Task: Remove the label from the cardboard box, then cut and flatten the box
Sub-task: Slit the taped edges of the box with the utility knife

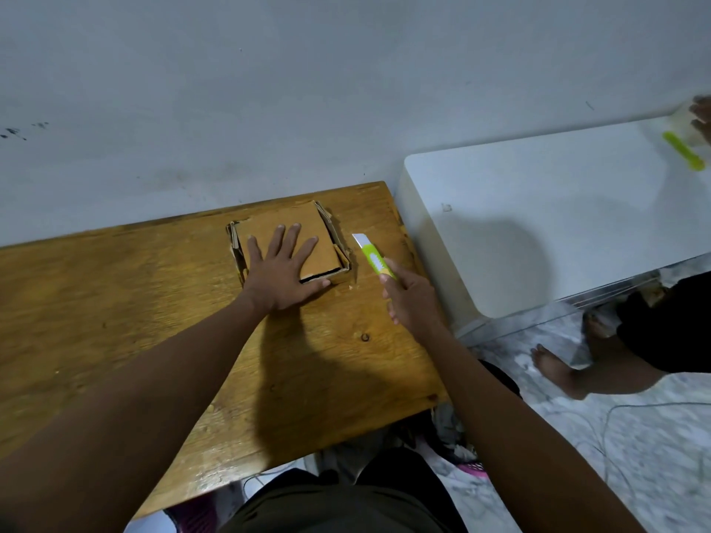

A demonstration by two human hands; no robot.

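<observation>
A small brown cardboard box [304, 226] lies squashed low on the wooden table [154, 302] near its far right corner, side flaps sticking out at left and right. My left hand [282, 271] presses flat on its top, fingers spread. My right hand [409, 298] holds a green utility knife [373, 259] just right of the box, blade out and pointing away toward the wall, not touching the cardboard. No label shows on the visible face.
A white table [558, 217] stands to the right, with another green knife [683, 150] and another person's hand [702, 117] at its far corner. That person's bare feet [558, 369] are on the marble floor. A wall runs behind both tables.
</observation>
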